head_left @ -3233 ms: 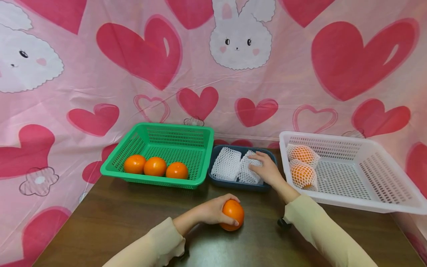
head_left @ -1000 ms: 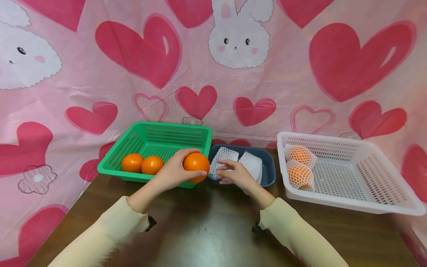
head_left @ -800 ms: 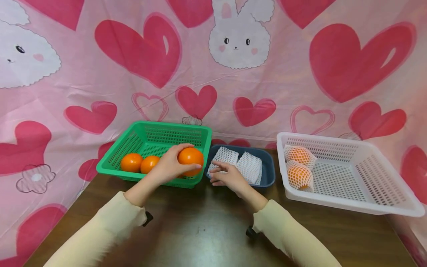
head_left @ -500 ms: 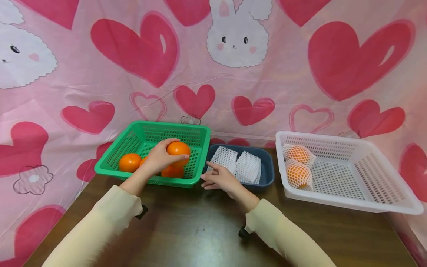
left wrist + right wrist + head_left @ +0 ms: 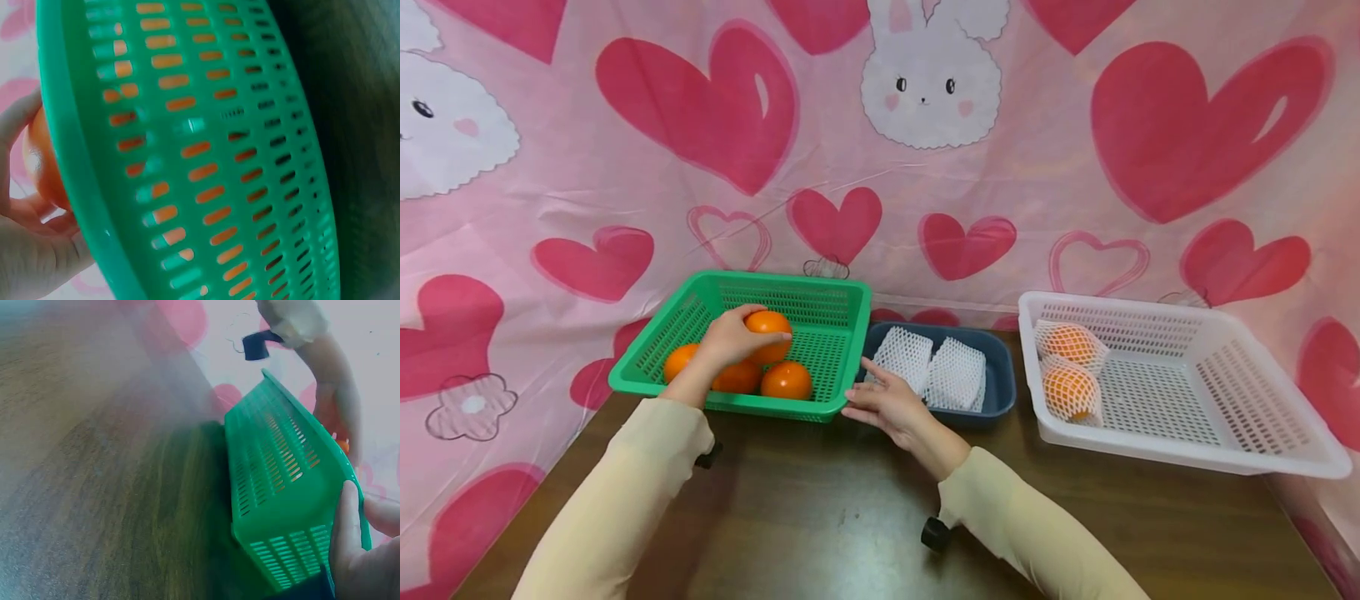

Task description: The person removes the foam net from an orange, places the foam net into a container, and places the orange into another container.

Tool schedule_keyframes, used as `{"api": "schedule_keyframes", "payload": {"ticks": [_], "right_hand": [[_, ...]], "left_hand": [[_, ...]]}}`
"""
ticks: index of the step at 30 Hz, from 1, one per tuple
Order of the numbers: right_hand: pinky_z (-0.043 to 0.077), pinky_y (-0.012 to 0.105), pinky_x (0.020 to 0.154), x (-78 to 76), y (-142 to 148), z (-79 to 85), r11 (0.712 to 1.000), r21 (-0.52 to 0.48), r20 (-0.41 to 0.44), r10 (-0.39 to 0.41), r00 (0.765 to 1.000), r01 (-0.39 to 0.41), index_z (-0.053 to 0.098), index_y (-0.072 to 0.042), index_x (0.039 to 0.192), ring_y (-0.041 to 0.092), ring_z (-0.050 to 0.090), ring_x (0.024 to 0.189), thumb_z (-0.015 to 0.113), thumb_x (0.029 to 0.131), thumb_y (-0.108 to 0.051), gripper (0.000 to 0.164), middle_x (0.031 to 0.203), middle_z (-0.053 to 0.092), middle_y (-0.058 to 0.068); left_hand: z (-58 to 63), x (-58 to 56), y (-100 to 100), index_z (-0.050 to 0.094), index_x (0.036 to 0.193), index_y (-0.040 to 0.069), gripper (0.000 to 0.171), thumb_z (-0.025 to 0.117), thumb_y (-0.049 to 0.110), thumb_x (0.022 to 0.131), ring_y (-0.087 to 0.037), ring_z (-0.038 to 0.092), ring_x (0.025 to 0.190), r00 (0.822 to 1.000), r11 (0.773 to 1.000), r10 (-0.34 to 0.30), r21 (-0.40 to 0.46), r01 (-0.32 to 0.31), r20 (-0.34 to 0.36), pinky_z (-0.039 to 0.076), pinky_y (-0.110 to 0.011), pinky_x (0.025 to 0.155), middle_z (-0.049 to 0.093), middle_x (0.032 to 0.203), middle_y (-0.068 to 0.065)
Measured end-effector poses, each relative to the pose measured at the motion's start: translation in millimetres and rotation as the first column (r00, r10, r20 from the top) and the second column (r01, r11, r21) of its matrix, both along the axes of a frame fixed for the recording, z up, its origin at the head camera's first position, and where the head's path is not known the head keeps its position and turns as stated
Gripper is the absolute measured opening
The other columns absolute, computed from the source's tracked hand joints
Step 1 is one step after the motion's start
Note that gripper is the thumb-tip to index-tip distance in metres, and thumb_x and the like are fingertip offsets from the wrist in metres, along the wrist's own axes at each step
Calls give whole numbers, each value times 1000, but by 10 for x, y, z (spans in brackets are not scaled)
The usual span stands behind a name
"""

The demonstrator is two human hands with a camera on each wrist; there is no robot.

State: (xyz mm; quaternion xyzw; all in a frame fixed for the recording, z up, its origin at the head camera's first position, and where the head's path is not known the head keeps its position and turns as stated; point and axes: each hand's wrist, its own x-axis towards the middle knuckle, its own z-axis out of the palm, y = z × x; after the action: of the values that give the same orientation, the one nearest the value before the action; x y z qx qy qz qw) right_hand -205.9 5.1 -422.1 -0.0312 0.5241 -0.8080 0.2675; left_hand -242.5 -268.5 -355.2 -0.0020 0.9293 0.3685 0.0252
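Observation:
My left hand [image 5: 730, 337] grips an orange [image 5: 767, 336] inside the green basket [image 5: 865, 333], above the others in it. One orange [image 5: 787, 381] lies at the front right of the basket, another [image 5: 737, 379] just left of it, and a third [image 5: 679, 362] partly behind my left wrist. In the left wrist view the basket wall hides part of the held orange [image 5: 44, 159]. My right hand [image 5: 891, 408] is at the basket's front right corner, its fingers extended and spread. In the right wrist view its fingers [image 5: 347, 525] lie along the green rim.
A dark blue tray [image 5: 1002, 375] beside the basket holds two white foam nets [image 5: 957, 375]. Farther right, a white basket [image 5: 1150, 450] contains two net-wrapped oranges [image 5: 1071, 392]. All stand on a brown wooden table [image 5: 820, 517] before a pink heart-patterned cloth [image 5: 827, 108].
My left hand has lifted an orange off the table and carried it left into the green basket. My right hand has left the foam nets and moved left to the basket's corner.

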Motion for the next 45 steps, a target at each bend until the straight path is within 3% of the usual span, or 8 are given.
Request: {"api": "schedule_keyframes", "payload": {"ticks": [4, 11, 20, 24, 32, 39, 45], "right_hand": [[58, 40, 88, 13, 11, 21, 1000, -9, 7, -25, 1000, 25, 21, -14, 165, 16, 68, 82, 52, 99, 14, 77, 97, 61, 8], [54, 46, 93, 30, -20, 25, 1000, 24, -22, -17, 1000, 18, 20, -13, 165, 15, 66, 79, 54, 99, 12, 78, 93, 60, 6], [54, 46, 91, 34, -12, 19, 999, 44, -29, -27, 999, 28, 21, -12, 164, 14, 65, 77, 56, 99, 11, 77, 91, 59, 5], [56, 44, 89, 32, -8, 19, 999, 40, -27, -28, 999, 29, 22, -11, 164, 14, 65, 77, 55, 99, 11, 77, 91, 59, 5], [58, 41, 87, 35, -19, 8, 999, 30, -35, -31, 999, 32, 21, -11, 164, 14, 65, 77, 56, 99, 11, 77, 90, 59, 5], [58, 41, 87, 29, -17, 12, 999, 30, -31, -37, 999, 38, 22, -11, 164, 14, 66, 77, 56, 100, 11, 76, 91, 60, 4], [58, 41, 87, 31, -17, 15, 999, 26, -27, -30, 999, 31, 22, -12, 164, 14, 66, 77, 56, 100, 11, 76, 92, 60, 5]], "left_hand": [[18, -74, -85, 38, 153, -3, 84, 72, 47, 94, -45, 51, 116, 999, 999, 34, 15, -34, 18, 48, -56, 97, 47, 142, -31], [-37, -191, -294, 31, 155, -6, 87, 67, 47, 96, -47, 47, 121, 991, 991, 134, 0, -134, 21, 45, -59, 102, 45, 142, -34], [-239, -297, -386, 30, 151, -13, 84, 68, 37, 96, -51, 43, 121, 977, 975, 213, -72, -211, 26, 41, -62, 104, 41, 143, -39], [-278, -314, -356, 30, 149, -15, 81, 69, 32, 95, -51, 44, 119, 974, 970, 226, -92, -223, 22, 42, -62, 103, 43, 140, -40], [-336, -367, -363, 31, 147, -17, 83, 73, 28, 92, -53, 47, 110, 981, 960, 191, -214, -180, 34, 44, -63, 97, 46, 133, -42], [-336, -343, -372, 42, 128, -18, 66, 74, 25, 90, -50, 47, 100, 978, 956, 194, -240, -172, 72, 45, -62, 92, 51, 117, -38], [-305, -297, -359, 39, 130, -20, 66, 73, 22, 91, -51, 46, 101, 977, 960, 193, -225, -168, 94, 45, -63, 93, 49, 118, -39]]}}
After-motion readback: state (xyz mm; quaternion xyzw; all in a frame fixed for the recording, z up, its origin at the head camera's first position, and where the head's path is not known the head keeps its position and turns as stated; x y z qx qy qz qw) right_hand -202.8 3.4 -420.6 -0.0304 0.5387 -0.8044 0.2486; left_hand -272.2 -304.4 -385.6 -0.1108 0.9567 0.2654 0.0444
